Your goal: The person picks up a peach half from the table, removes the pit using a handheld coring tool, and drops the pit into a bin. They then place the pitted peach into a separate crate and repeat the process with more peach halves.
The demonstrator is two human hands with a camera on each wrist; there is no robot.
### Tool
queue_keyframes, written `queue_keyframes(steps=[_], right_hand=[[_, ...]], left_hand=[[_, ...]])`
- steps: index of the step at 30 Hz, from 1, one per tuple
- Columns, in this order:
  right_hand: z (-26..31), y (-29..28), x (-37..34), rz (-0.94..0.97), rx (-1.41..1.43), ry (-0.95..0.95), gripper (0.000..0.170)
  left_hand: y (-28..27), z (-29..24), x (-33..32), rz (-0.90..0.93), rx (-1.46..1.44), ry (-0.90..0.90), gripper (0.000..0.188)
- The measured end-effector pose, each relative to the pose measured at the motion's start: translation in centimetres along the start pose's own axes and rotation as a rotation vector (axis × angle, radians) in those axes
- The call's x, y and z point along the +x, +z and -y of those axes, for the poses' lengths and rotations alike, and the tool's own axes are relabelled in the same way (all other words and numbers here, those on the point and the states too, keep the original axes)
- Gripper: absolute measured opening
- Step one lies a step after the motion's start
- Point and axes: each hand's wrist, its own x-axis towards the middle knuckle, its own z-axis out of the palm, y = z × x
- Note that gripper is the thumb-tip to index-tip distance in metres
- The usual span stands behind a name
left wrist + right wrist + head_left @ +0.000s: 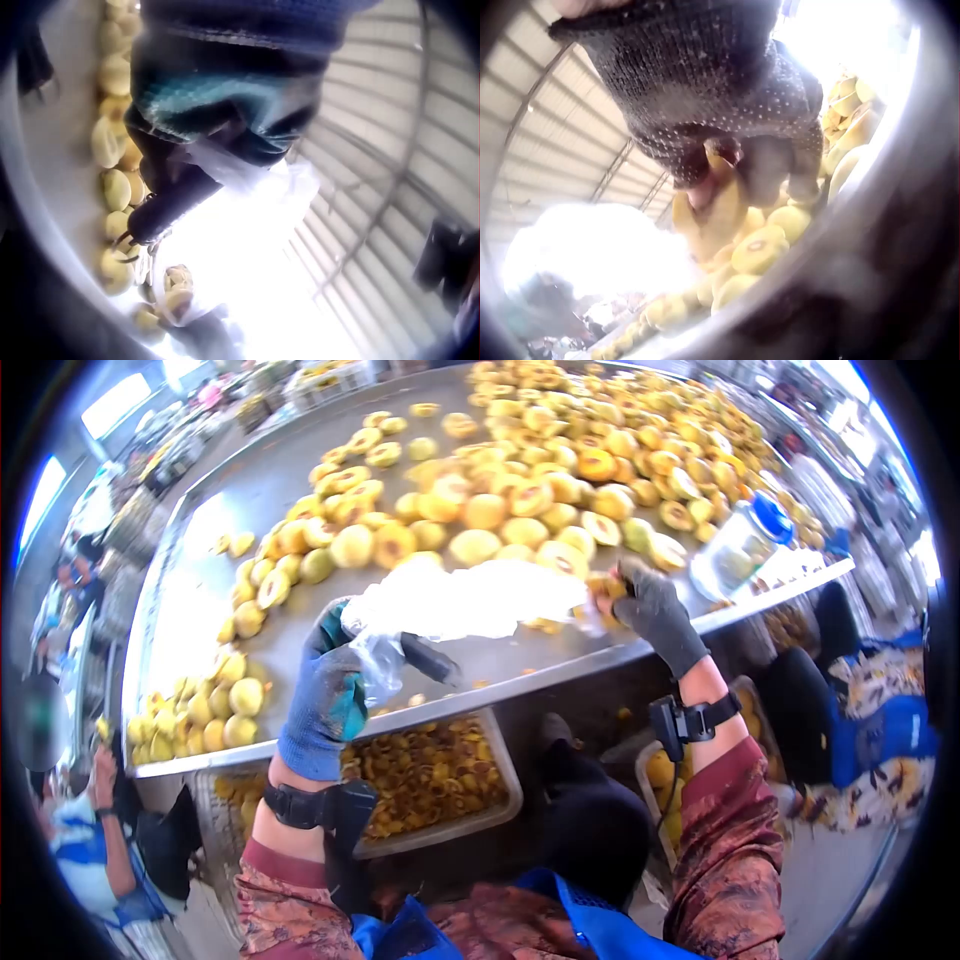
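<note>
My left hand point(335, 685), in a blue and teal glove, grips a plastic bag point(378, 670). The bag is clear at the hand and glaring white farther along. From the same hand sticks out a dark finger-thick piece point(165, 214) with thin curved strands at its tip; cannot tell whether it is a tool handle or a glove finger. My right hand point(655, 615), in a dark dotted glove, pinches a yellow peach half point(712, 214) at the bag's right end. Halved peaches point(530, 510) lie beyond both hands on a metal table point(480, 705).
A jar with a blue lid point(740, 545) stands right of my right hand. Below the table edge sits a crate point(510, 770) of peach pieces, with another crate point(650, 760) to the right. People work at both sides, one with a raised hand point(103, 775) at left.
</note>
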Motion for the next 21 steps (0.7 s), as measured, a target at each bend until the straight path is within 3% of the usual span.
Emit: queue_keyframes(steps=[3, 4, 5, 7, 10, 13, 14, 15, 18, 20, 21], right_hand=[[-1.3, 4.3, -0.2, 0.159, -0.161, -0.184, 0.038], [0.7, 3.8, -0.2, 0.327, -0.368, -0.089, 0.043], [2.7, 3.7, -0.6, 0.265, -0.54, -0.097, 0.042], [7.0, 2.4, -1.3, -0.019, -0.452, -0.156, 0.044], [12.9, 0.4, -2.8, -0.104, 0.314, -0.31, 0.038], [21.5, -2.9, -5.6, -0.285, 0.181, -0.624, 0.038], [23.4, -3.5, -5.9, -0.304, 0.133, -0.752, 0.041], [25.2, -4.0, -6.2, -0.327, 0.086, -0.879, 0.044], [28.5, -2.9, -6.4, -0.112, 0.012, -1.07, 0.062], [29.9, -1.3, -8.1, 0.163, 0.028, -0.97, 0.07], [29.8, 0.4, -7.7, 0.464, 0.308, -0.857, 0.069]], left_hand=[[-3.9, -0.7, -3.1, -0.1, -0.025, 0.027, 0.027], [-3.9, -1.5, -4.4, -0.115, 0.008, 0.008, 0.028], [-3.8, -1.9, -5.5, -0.125, 0.039, -0.013, 0.028], [-4.0, -1.8, -7.1, -0.195, -0.089, 0.015, 0.029], [-5.5, -2.0, -9.3, -0.162, -0.074, 0.015, 0.021], [-5.2, -2.5, -11.9, -0.071, 0.265, 0.124, 0.024], [-6.2, -1.6, -12.3, -0.061, -0.053, 0.126, 0.028], [-5.8, -2.3, -13.2, -0.037, 0.029, 0.102, 0.031], [-4.6, -4.9, -16.3, 0.083, 0.083, 0.076, 0.043], [-4.6, -5.9, -18.6, 0.054, -0.01, 0.066, 0.046], [-4.9, -6.6, -19.6, 0.038, -0.055, 0.075, 0.047]])
